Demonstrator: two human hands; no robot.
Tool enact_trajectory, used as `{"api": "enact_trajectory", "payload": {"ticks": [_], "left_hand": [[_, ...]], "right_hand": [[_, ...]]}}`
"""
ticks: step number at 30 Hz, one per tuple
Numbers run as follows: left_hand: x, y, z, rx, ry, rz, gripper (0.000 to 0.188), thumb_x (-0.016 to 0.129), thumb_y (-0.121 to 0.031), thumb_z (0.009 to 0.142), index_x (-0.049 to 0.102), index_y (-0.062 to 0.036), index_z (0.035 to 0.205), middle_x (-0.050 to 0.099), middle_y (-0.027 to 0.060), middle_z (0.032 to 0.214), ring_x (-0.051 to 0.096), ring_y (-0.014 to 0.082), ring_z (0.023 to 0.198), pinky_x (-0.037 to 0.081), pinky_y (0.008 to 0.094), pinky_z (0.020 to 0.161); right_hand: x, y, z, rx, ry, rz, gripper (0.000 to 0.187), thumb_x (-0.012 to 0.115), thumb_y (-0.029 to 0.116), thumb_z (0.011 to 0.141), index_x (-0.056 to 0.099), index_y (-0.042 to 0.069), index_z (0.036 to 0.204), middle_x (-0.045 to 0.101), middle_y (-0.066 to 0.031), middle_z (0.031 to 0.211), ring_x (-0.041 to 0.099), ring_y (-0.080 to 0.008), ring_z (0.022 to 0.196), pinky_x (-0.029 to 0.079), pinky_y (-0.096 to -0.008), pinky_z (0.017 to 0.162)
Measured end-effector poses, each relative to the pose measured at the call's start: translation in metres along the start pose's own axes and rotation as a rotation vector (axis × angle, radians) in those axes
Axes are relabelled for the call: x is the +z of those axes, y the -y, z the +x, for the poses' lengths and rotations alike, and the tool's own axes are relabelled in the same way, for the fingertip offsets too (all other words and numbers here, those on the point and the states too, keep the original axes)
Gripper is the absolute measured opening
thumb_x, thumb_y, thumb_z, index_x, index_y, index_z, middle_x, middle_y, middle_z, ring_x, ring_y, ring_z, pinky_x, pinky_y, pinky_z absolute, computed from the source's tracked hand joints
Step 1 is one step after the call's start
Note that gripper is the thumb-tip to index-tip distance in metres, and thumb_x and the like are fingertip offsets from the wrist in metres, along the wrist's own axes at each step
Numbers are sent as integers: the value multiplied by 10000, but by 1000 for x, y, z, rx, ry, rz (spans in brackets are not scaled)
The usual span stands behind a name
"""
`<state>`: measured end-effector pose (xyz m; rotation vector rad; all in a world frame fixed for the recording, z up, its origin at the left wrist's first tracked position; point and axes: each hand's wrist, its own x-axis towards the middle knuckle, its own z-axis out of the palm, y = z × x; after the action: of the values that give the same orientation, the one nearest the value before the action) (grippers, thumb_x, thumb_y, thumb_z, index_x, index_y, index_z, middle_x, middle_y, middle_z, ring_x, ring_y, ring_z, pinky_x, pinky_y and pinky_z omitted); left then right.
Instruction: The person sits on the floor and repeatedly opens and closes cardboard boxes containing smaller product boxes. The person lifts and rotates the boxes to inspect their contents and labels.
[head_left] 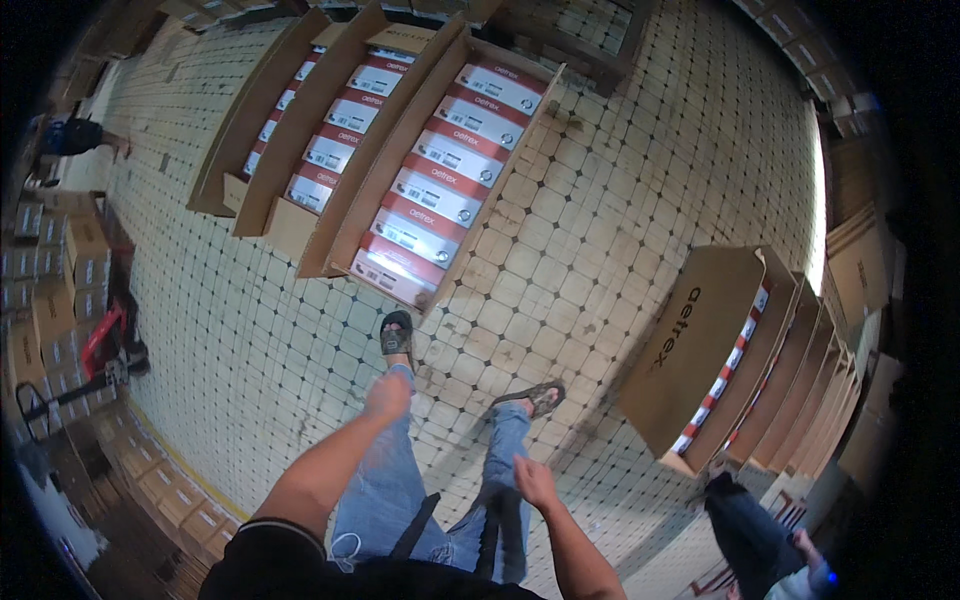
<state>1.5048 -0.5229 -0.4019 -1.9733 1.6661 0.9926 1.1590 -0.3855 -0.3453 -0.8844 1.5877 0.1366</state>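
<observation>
My left hand (388,398) hangs in front of my left thigh, its fingers smeared by motion, so I cannot tell how they are held. Beside my right leg is my right hand (536,482), its fingers curled in with nothing seen in them. Both hands are apart from the boxes. Ahead of my left foot lies the nearest long open carton (342,215), filled with a row of red-and-white shoe boxes (431,192). Two more such cartons (290,165) lie alongside it to the left, also holding shoe boxes.
Open cartons (690,345) stand in a row at right, some showing shoe boxes. A person (755,535) is at lower right, another (75,137) at far left. A red pallet jack (100,345) and stacked cartons (85,265) are at left. Tiled floor (590,210) runs between.
</observation>
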Motion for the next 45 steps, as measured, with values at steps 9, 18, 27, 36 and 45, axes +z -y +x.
{"api": "enact_trajectory", "payload": {"ticks": [9,18,27,36,45], "left_hand": [[-169,74,126,-50,-569,-572,475,575,-263,908,472,-13,1299,513,245,1239,558,387,1073,467,464,876],[-167,67,136,-88,-550,-447,329,610,-244,892,527,-19,1118,555,207,1015,570,384,981,455,459,847],[-66,10,66,-102,-27,-647,387,617,-343,875,499,-3,1018,627,237,965,581,428,959,443,484,832],[28,-20,55,-320,416,-625,745,586,-491,860,456,111,1280,558,324,1235,535,435,1186,436,450,986],[-70,-22,36,-237,280,-603,528,596,-291,868,511,44,1267,652,274,1066,678,355,925,537,412,746]], "right_hand": [[93,290,176,85,-114,943,664,507,572,925,372,97,1369,592,-108,966,600,-204,781,534,-363,671],[72,261,234,63,-168,361,338,507,294,922,606,-12,1026,614,-238,869,631,-351,748,520,-438,673],[-24,132,157,-49,-231,-221,296,477,242,917,602,26,1075,631,-288,978,577,-482,940,481,-517,796],[-13,59,116,237,21,587,564,575,492,878,523,36,1206,619,-92,929,610,-208,806,527,-358,717],[-36,146,71,177,-279,-14,406,461,333,909,631,-19,1021,641,-300,949,611,-460,943,470,-511,833]]}}
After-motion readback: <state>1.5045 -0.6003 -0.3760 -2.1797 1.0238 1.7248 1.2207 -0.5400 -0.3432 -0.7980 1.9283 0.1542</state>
